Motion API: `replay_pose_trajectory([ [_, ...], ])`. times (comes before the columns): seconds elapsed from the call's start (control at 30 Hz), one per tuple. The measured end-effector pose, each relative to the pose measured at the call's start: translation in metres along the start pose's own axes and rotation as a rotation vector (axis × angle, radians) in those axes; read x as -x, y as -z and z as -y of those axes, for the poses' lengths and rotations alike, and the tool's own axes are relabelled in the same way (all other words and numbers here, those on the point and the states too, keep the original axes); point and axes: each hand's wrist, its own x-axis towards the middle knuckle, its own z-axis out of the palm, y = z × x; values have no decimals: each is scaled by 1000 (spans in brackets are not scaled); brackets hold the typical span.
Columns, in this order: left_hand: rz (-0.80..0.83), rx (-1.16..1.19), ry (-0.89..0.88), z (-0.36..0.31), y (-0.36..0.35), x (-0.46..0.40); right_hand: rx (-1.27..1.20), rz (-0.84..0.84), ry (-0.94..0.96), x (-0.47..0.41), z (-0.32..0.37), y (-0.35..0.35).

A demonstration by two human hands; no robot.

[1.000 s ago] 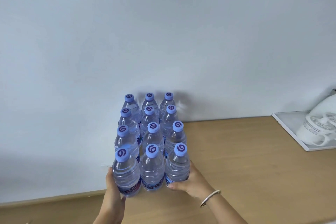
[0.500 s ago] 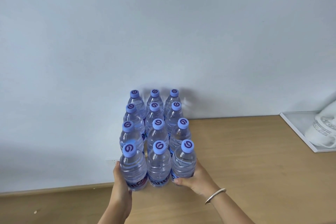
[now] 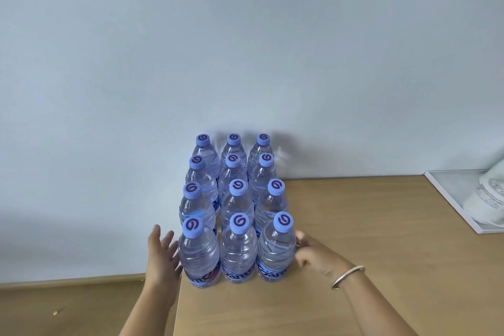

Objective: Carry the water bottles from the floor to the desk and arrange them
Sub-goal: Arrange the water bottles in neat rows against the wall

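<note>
At lower centre of the frame, twelve bottles [image 3: 236,215] stand upright on the desk [image 3: 354,226] in a block three wide and four deep, packed so closely that each props its neighbours. The block sits at the desk's left edge, its far row up against the wall [image 3: 245,49]; that backstop likely explains why the rows run so straight. The left hand [image 3: 161,256], at lower left beside the front-left bottle [image 3: 197,254], has its fingers straight and spread, holding nothing; the palm faces the bottle, just beside it or barely touching (I cannot tell which), and probably guards the corner that stands nearest the drop to the floor [image 3: 68,305]. The right hand [image 3: 313,254], with a bangle [image 3: 347,277] on its wrist, lies at the front-right bottle [image 3: 276,251], fingers loosely curled and grasping nothing, the tips touching or very nearly touching the bottle's side. Flanking the front row like this looks like squaring or steadying the block, so the carrying seems done and only the arranging remains. At the right edge of the frame a white tray [image 3: 450,194] with white crockery [image 3: 488,199] sits well apart from the bottles.
</note>
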Motion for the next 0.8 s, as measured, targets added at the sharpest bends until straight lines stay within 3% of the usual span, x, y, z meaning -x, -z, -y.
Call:
replay_pose_trajectory([
  [0.1, 22, 21, 82, -26, -1, -12, -505, -88, -51, -8, 8, 6],
  [0.17, 69, -39, 166, -38, -6, -16, -632, -144, -70, -16, 8, 2],
  [0.27, 152, -161, 185, -45, -16, -21, -566, -135, -56, -31, 13, -14],
  [0.37, 208, -219, 121, -42, -21, -27, -662, -92, -59, -45, 15, -23],
  [0.53, 290, -206, 43, -36, -24, -36, -660, -45, -67, -56, 3, -21],
  [0.63, 237, -227, 61, -40, -23, -34, -641, -94, -89, -58, 1, -16],
  [0.8, 63, -325, 185, -52, -9, -59, -345, -199, -192, -61, 12, 18],
])
